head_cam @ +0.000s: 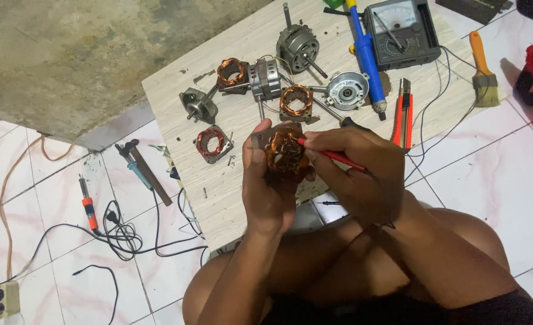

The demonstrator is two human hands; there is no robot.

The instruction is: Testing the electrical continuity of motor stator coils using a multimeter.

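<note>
Left hand point(269, 180) grip closed around copper motor coil point(286, 153); right hand point(357, 171) grip pinches red probe point(332, 156), tip touching coil, above desk point(242, 198).

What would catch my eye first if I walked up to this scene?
Probably the copper-wound motor coil at centre, held by the left hand while the right hand touches a red probe to it. Behind, on the wooden board, lie more motor parts and a meter.
</note>
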